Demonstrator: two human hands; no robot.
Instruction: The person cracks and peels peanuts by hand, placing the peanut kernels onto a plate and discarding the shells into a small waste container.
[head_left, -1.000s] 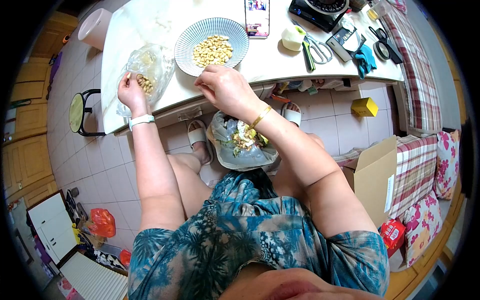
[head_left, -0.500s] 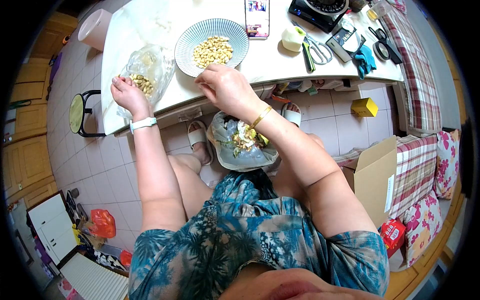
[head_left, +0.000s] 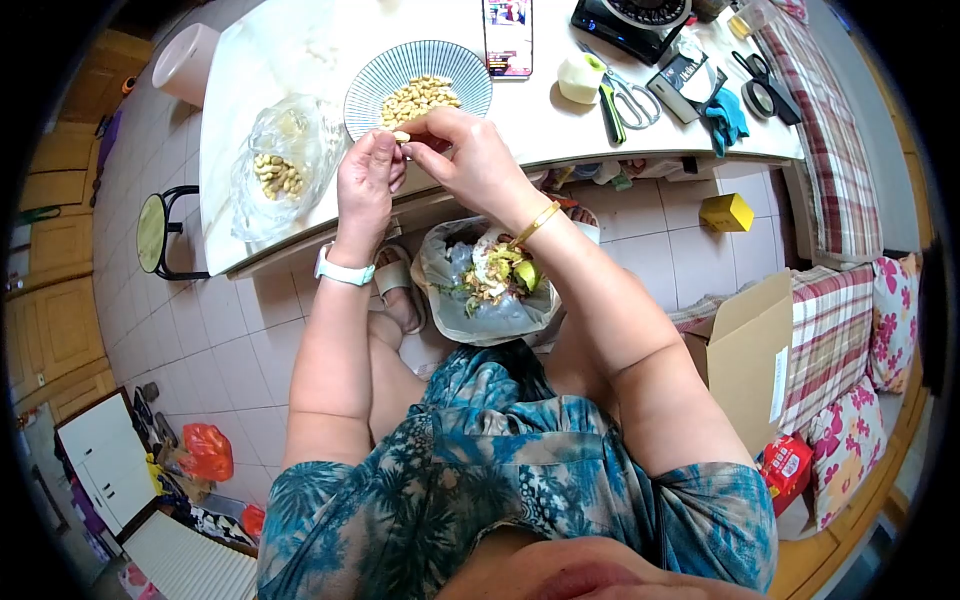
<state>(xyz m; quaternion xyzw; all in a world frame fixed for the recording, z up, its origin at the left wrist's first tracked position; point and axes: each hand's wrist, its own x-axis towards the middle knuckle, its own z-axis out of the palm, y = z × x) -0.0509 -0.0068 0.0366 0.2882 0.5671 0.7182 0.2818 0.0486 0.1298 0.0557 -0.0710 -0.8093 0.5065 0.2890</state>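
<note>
My left hand (head_left: 366, 190) and my right hand (head_left: 470, 160) meet at the near rim of a blue-striped bowl (head_left: 365, 95). Between their pinched fingertips is a small pale yellow nut (head_left: 402, 138); whether it is a nut or a seed is too small to be sure. A heap of similar pale yellow nuts (head_left: 420, 98) lies in the bowl. To the left, a clear plastic bag (head_left: 312, 140) holds darker, greenish-brown nuts (head_left: 278, 176). Below my hands, between my legs, is a lined waste bin (head_left: 460, 320) with peels and scraps in it.
A phone (head_left: 508, 40) lies behind the bowl. Right of it are a peeled fruit (head_left: 580, 78), a green-handled peeler (head_left: 612, 115), scissors (head_left: 638, 106), a teal cloth (head_left: 726, 120) and a black cooker (head_left: 625, 30). A stool (head_left: 153, 230) stands left, an open carton (head_left: 745, 350) right.
My left hand has moved right, from beside the plastic bag to the bowl's near rim. It now meets my right hand, which has shifted slightly, at a pale nut.
</note>
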